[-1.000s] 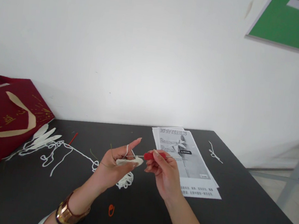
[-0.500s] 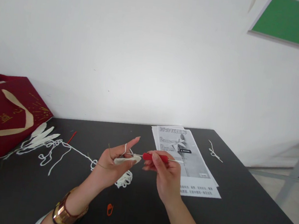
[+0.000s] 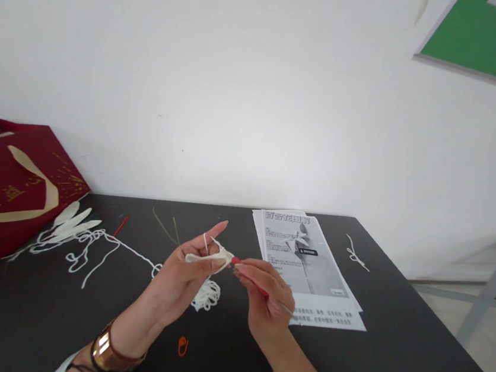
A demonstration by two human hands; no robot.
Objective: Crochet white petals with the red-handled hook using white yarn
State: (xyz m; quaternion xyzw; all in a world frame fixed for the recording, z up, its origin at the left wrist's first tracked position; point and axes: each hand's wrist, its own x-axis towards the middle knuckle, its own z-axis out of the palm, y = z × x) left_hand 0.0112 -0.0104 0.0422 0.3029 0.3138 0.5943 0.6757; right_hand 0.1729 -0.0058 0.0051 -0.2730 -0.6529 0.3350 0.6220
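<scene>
My left hand [image 3: 184, 271] pinches a small white crochet piece [image 3: 204, 259] between thumb and fingers, its index finger raised with white yarn looped over it. Thin greenish wires [image 3: 165, 225] stick out behind this hand. In my right hand [image 3: 269, 296] is a crochet hook [image 3: 262, 290] with a red grip, its front end against the right tip of the crochet piece; the hook's very tip is hidden. A loose bundle of white yarn [image 3: 206, 295] lies on the table just behind and below my left hand.
On the black table [image 3: 229, 351] lie an orange stitch marker [image 3: 182, 346], printed sheets [image 3: 328, 267], a knotted yarn scrap [image 3: 356, 256], white petal-shaped pieces [image 3: 71, 222] and a red stick-like tool [image 3: 121, 226]. A dark red bag [image 3: 10, 183] stands at the left, a wall behind.
My right hand has turned and the hook now slants down to the right, its grip mostly covered by fingers. The crochet piece has tilted in my left hand, and the wires show differently.
</scene>
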